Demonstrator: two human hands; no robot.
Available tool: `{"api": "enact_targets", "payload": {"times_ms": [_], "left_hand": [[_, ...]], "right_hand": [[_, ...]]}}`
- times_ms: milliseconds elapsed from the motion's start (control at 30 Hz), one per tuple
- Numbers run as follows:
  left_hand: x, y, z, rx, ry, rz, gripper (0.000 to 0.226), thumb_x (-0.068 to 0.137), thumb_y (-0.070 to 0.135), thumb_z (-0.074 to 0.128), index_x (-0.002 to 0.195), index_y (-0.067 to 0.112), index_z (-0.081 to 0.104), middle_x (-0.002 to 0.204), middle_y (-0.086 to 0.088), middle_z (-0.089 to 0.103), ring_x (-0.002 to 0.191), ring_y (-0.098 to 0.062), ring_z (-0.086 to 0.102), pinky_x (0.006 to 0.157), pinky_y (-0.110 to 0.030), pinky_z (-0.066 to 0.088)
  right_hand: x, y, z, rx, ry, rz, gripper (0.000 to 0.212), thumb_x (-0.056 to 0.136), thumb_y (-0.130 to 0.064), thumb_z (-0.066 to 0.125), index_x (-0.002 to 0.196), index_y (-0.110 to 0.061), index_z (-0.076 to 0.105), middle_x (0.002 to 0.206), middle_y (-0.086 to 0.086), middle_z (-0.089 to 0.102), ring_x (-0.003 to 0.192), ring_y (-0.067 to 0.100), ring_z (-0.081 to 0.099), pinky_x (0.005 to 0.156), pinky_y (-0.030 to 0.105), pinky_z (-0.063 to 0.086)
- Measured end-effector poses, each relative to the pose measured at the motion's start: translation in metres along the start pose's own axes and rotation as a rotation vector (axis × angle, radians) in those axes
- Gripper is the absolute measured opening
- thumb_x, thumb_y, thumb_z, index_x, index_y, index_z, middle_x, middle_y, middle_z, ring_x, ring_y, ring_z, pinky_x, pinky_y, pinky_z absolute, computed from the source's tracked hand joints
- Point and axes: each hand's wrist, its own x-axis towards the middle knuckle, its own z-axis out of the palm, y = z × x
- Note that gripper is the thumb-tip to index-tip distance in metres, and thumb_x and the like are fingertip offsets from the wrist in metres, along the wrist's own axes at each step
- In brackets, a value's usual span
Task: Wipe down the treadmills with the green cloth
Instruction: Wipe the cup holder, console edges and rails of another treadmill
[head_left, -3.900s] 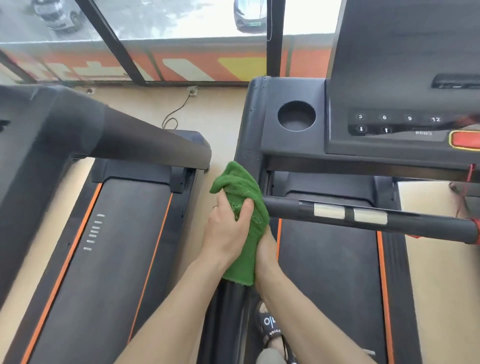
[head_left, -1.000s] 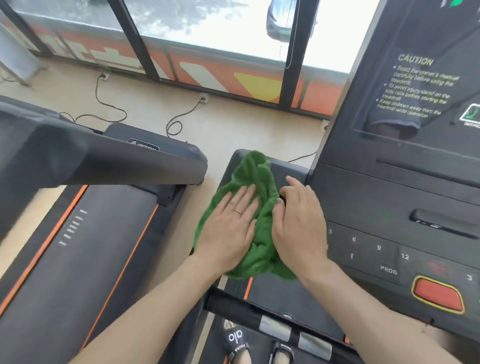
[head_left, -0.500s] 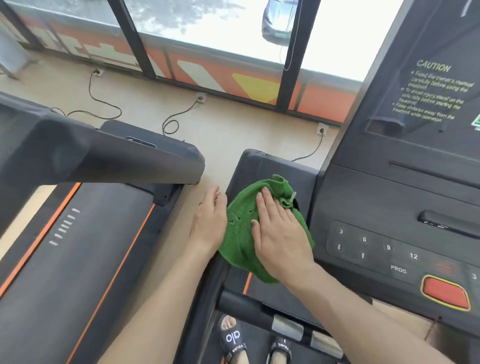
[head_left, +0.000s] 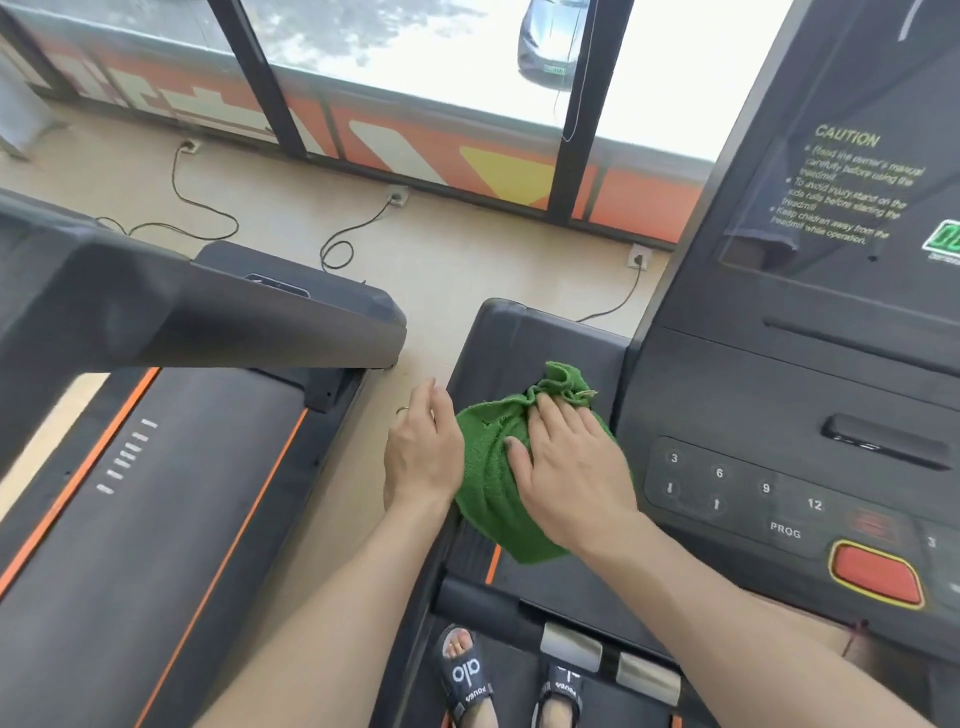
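Lying bunched on the left wing of the near treadmill's console (head_left: 524, 338), the green cloth (head_left: 491, 483) sits a little below picture centre, its far end gathered into a ruffle at about 1 o'clock from its middle. The right hand (head_left: 569, 478) rests flat on top of it, fingers straight and slightly spread, fingertips reaching the ruffle and palm pressing the cloth down onto the black plastic. The left hand (head_left: 423, 457) lies just beside the cloth at 9 o'clock, at the console's outer edge; its fingers are relaxed and held close together, gripping nothing, and a ring shows on one finger. At 3 o'clock from the cloth is the keypad (head_left: 743, 483) with numbers 3, 6, 9, 12 and PROG, and further out at 4 o'clock a red button (head_left: 875, 574) edged in yellow. Above these rises the dark screen panel (head_left: 852, 197) with a CAUTION text. At 6 o'clock a handlebar (head_left: 498, 608) crosses over two feet in black sandals (head_left: 465, 675). At 9 o'clock stands the second treadmill (head_left: 156, 519), its belt edged in orange. At 12 o'clock cables (head_left: 343, 244) run over the beige floor to sockets below the windows.
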Motion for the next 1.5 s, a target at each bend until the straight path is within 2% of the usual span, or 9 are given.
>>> {"api": "enact_targets", "payload": {"times_ms": [200,300,400,833,1000,1167,1233,1367,1500], "left_hand": [[-0.003,0.001,-0.002,-0.023,0.009,-0.003,0.043,0.108,0.035,0.027,0.137,0.021,0.055,0.124,-0.010,0.066,0.121,-0.031,0.054,0.089,-0.035,0.035],[-0.001,0.002,0.000,-0.008,-0.002,0.010,0.045,0.108,0.037,0.026,0.140,0.023,0.054,0.128,-0.008,0.065,0.123,-0.028,0.054,0.093,-0.036,0.036],[0.001,-0.001,0.001,-0.001,0.000,0.003,0.046,0.107,0.039,0.025,0.141,0.025,0.053,0.131,-0.006,0.064,0.124,-0.026,0.053,0.096,-0.036,0.037],[0.003,-0.002,0.004,0.011,0.044,-0.005,0.044,0.108,0.033,0.028,0.140,0.019,0.055,0.132,-0.012,0.064,0.124,-0.031,0.054,0.097,-0.038,0.038],[0.002,0.001,0.004,0.038,0.031,0.014,0.044,0.108,0.034,0.025,0.130,0.020,0.060,0.125,-0.011,0.066,0.118,-0.032,0.056,0.091,-0.039,0.039],[-0.001,0.001,0.004,0.044,0.042,-0.004,0.042,0.108,0.034,0.025,0.124,0.019,0.061,0.120,-0.013,0.067,0.112,-0.034,0.057,0.087,-0.040,0.039],[0.000,0.000,0.003,0.037,0.045,-0.008,0.041,0.108,0.033,0.026,0.123,0.018,0.061,0.118,-0.014,0.067,0.111,-0.035,0.057,0.087,-0.041,0.039],[0.001,0.001,0.004,0.062,0.028,-0.002,0.040,0.108,0.034,0.024,0.119,0.020,0.060,0.113,-0.011,0.067,0.108,-0.033,0.056,0.082,-0.037,0.036],[0.000,-0.001,0.005,0.046,0.044,-0.016,0.042,0.108,0.033,0.024,0.130,0.023,0.059,0.122,-0.009,0.066,0.114,-0.031,0.056,0.088,-0.037,0.037]], "right_hand": [[-0.022,-0.014,0.000,-0.006,0.053,0.036,0.041,0.101,-0.037,0.034,0.093,-0.010,0.064,0.092,0.008,0.056,0.091,0.030,0.053,0.098,0.044,0.042],[-0.032,-0.004,0.006,0.083,0.150,-0.064,0.037,0.100,-0.028,0.043,0.120,-0.003,0.061,0.122,0.012,0.059,0.118,0.031,0.055,0.112,0.044,0.037],[-0.052,0.000,0.009,-0.030,0.136,-0.142,0.055,0.103,-0.032,0.041,0.149,-0.002,0.041,0.156,0.019,0.036,0.147,0.035,0.031,0.120,0.050,0.028],[-0.009,-0.003,0.014,0.026,0.166,0.027,0.059,0.102,-0.042,0.029,0.129,-0.001,0.061,0.135,0.017,0.059,0.130,0.031,0.052,0.118,0.042,0.033],[-0.007,0.012,0.007,0.191,0.234,-0.104,0.025,0.098,-0.032,0.044,0.082,-0.017,0.058,0.093,-0.001,0.059,0.091,0.022,0.057,0.090,0.036,0.047],[-0.017,0.013,0.004,0.147,0.317,-0.071,0.019,0.096,-0.025,0.052,0.080,-0.016,0.050,0.081,0.003,0.050,0.075,0.025,0.048,0.071,0.039,0.046],[-0.015,0.013,-0.004,0.372,0.397,0.046,0.017,0.098,-0.021,0.053,0.083,-0.014,0.049,0.084,0.003,0.049,0.075,0.022,0.046,0.068,0.035,0.041],[0.025,0.021,-0.041,1.027,0.616,0.603,0.014,0.104,-0.025,0.045,0.096,-0.015,0.048,0.100,0.001,0.053,0.084,0.011,0.048,0.079,0.029,0.040],[0.077,0.006,-0.030,0.554,0.492,0.258,0.034,0.104,-0.026,0.038,0.125,-0.006,0.055,0.125,0.008,0.055,0.116,0.024,0.049,0.104,0.040,0.041]]}}
